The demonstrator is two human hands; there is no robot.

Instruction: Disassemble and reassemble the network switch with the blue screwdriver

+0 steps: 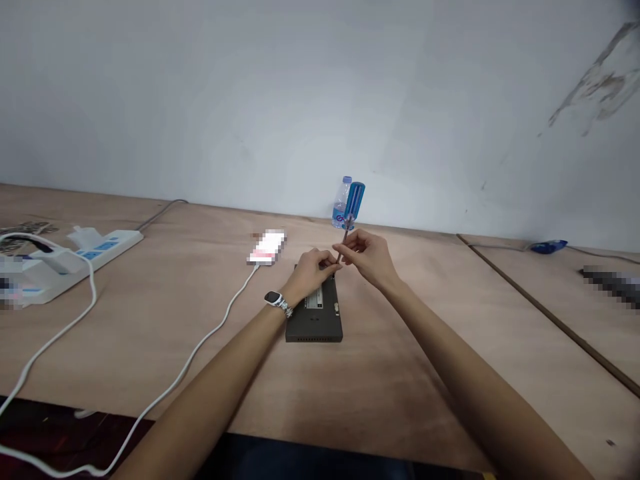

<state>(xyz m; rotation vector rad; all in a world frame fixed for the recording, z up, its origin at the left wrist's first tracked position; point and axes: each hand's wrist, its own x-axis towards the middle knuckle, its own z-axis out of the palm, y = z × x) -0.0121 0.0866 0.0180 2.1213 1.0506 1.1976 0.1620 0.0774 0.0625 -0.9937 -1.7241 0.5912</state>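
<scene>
A pale wall (300,100) rises behind everything, with a scuffed patch high on its right. A wooden table (415,373) runs along its foot, crossed on the right by a narrow brown strip (545,319) slanting from the far edge toward the near right corner of the view. A white cable (200,343) loops across the left part of the table and over its near edge, one end plugged into the phone (270,247). A white power strip (113,248) lies toward the left side, slanted, with plugs in it. The dark flat box (314,323) rests about midway between the table's near and far edges, one short side facing the near edge, a pale label (316,299) on top. The left hand (315,269) lies over the box's far end, thumb and fingertips drawn together beside the screwdriver's lower shaft; whether they pinch it, I cannot tell. The right hand (370,255) pinches that shaft between thumb and forefinger, just above the box's far right corner. A clear bottle (340,200) stands at the table's far edge, partly behind the screwdriver (354,202), which leans with its blue handle up and its tip down toward the box. The phone lies left of the box, nearer the far edge. A blue packet (549,247) lies near the far edge, right of the strip. A watch (274,299) circles the left wrist.
</scene>
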